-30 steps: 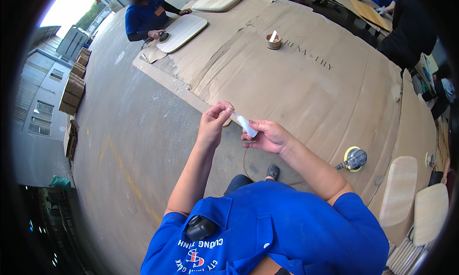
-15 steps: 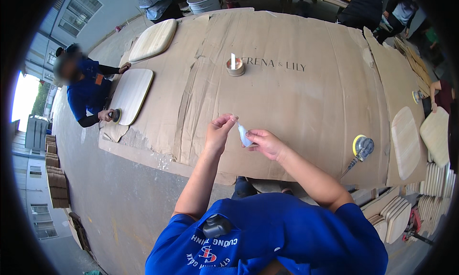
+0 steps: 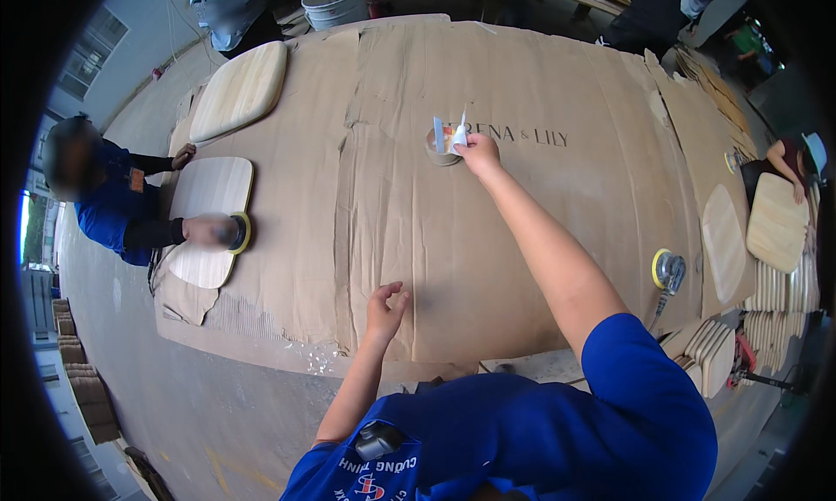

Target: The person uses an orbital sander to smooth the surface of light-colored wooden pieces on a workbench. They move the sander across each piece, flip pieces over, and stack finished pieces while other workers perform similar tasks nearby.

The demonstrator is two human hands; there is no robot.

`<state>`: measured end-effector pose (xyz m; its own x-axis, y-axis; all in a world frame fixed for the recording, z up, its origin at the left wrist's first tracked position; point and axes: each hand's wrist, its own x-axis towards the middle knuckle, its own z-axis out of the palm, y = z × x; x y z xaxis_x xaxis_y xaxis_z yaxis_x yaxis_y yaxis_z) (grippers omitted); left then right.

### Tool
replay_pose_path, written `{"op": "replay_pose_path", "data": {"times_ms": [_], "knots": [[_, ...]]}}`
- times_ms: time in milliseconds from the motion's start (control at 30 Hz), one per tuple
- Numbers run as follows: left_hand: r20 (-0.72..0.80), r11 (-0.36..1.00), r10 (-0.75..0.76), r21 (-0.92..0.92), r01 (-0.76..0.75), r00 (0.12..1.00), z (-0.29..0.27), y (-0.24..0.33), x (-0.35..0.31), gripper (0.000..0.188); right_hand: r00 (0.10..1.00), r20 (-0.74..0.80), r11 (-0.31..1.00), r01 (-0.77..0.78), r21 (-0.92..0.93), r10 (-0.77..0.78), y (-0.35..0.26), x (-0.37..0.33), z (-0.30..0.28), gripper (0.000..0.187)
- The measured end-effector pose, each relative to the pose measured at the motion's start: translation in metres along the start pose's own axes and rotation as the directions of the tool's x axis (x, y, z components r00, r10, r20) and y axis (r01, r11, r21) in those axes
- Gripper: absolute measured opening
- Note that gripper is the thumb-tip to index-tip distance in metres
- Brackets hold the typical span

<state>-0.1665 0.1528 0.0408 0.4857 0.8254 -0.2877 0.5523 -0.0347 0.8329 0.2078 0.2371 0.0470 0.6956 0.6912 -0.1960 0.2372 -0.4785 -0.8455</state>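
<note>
Out over the cardboard-covered table (image 3: pixel 540 240), my right hand (image 3: pixel 482 154) grips a small white squeeze bottle (image 3: pixel 460 137) with its thin nozzle pointing up. The bottle is at the rim of a round tin (image 3: pixel 443 159); whether it touches the tin I cannot tell. A pale flat strip stands up out of the tin, and something orange-red shows inside. Closer to my body, my left hand (image 3: pixel 385 313) hovers by the table's near edge with nothing in it, thumb and fingers apart.
An orbital sander (image 3: pixel 669 272) with a yellow pad lies on the right, beside a pale wooden panel (image 3: pixel 724 244). At the left a co-worker (image 3: pixel 113 192) sands a rounded board (image 3: pixel 209 196); another board (image 3: pixel 239 92) lies beyond. A metal bucket (image 3: pixel 334 5) stands behind the table.
My right hand has carried the bottle forward to the tin. My left hand has let go of the bottle's tip and drawn back toward me. The co-worker's sander has shifted on the board.
</note>
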Motion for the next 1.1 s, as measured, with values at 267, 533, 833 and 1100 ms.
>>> {"op": "replay_pose_path", "data": {"times_ms": [267,533,833,1100], "knots": [[-0.003,0.984,-0.117,-0.136,0.116,0.993,-0.025,-0.058,-0.008,0.030,0.999,-0.029,0.998,0.027,-0.052,-0.029,0.011,-0.010,0.011,0.027],[0.025,0.964,-0.015,-0.267,0.022,1.000,-0.016,-0.037,0.041,0.031,0.979,-0.118,0.972,-0.145,0.187,0.169,0.112,-0.159,-0.165,0.013],[0.221,0.979,0.100,-0.197,-0.056,0.970,0.072,0.064,0.051,0.030,0.682,-0.655,0.944,-0.265,0.195,0.327,0.246,-0.277,-0.427,0.013],[0.613,0.971,0.223,-0.204,-0.121,0.758,0.273,0.249,0.048,0.048,0.213,-0.808,0.836,-0.143,0.530,0.549,0.456,-0.319,-0.654,0.017]]}}
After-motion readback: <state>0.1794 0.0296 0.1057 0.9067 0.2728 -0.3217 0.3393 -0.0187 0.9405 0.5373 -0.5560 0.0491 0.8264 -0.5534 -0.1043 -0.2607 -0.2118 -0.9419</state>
